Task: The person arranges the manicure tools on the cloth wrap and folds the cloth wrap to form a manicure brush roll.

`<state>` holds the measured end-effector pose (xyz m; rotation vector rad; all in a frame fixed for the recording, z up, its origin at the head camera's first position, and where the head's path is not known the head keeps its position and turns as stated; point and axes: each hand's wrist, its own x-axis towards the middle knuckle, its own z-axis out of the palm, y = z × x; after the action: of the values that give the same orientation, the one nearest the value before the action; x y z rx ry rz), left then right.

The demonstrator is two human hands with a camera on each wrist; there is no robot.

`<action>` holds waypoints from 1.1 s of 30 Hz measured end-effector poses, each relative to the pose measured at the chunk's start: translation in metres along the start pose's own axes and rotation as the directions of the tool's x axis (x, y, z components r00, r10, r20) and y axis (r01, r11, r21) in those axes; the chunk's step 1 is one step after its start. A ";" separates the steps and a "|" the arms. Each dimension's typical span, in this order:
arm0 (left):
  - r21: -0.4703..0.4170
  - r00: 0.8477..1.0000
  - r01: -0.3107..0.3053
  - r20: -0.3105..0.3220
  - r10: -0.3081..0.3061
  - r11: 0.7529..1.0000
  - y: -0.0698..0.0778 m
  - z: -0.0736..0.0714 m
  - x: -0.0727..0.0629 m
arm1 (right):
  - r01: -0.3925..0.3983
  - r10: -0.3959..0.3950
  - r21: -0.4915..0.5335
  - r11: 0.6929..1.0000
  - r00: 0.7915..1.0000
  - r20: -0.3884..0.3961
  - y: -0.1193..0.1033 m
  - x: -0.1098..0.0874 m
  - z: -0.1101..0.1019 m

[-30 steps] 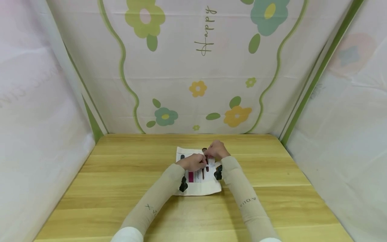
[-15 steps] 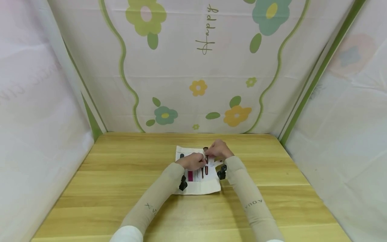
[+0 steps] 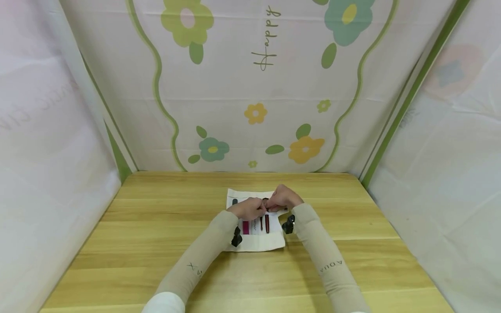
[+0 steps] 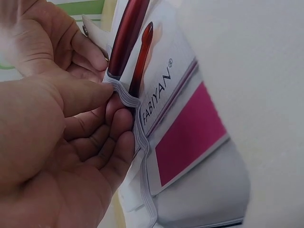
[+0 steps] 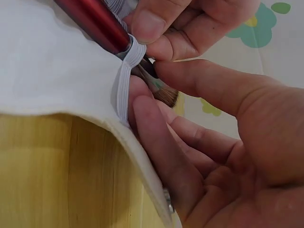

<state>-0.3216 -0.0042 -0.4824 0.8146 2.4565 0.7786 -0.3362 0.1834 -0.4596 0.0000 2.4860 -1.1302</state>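
Note:
A white cloth brush roll (image 3: 256, 244) lies unrolled on the table, a grey-white elastic band (image 4: 124, 93) running across it. My left hand (image 3: 248, 209) pinches this band between thumb and curled fingers. A makeup brush (image 5: 97, 23) with a dark red handle passes through the band; its brown bristles show on the far side. My right hand (image 3: 285, 198) pinches that brush near the bristles, some fingertips against the band and cloth. Beside it a thinner reddish-brown handle (image 4: 142, 58) is tucked behind the same band; its other end is hidden.
Printed lettering and a magenta patch (image 4: 190, 137) show on the roll's inside. A dark piece (image 3: 235, 201) sits at its upper left. The wooden table (image 3: 156, 243) meets a flowered cloth wall (image 3: 219, 87) behind, with white cloth walls at both sides.
The red-handled brush has slid through the band towards me, its bristle end now down by my fingers. My right hand has lowered slightly with it; my left hand stays nearly still.

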 end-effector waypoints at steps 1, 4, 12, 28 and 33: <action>0.004 1.000 0.004 -0.003 -0.004 1.000 0.000 0.000 0.000 | -0.002 0.002 0.000 1.000 1.000 0.003 0.001 0.000 0.000; 0.012 1.000 -0.001 -0.021 0.001 1.000 0.001 0.002 0.002 | -0.004 0.004 0.013 1.000 1.000 0.015 0.003 0.000 -0.001; -0.092 0.994 -0.074 -0.091 0.065 0.993 -0.013 0.001 0.001 | 0.091 -0.091 -0.057 0.994 0.996 -0.008 0.009 -0.019 -0.008; -0.080 0.955 0.077 -0.279 -0.097 0.994 -0.106 -0.071 -0.056 | 0.287 -0.287 -0.143 0.947 0.958 0.024 0.060 -0.106 -0.011; -0.142 0.946 0.086 -0.300 -0.126 0.986 -0.127 -0.070 -0.055 | 0.293 -0.289 -0.094 0.951 0.956 0.060 0.071 -0.114 0.001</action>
<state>-0.3704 -0.1510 -0.4979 0.5413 2.6597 1.0796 -0.2197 0.2487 -0.4699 -0.4304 2.5576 -1.0981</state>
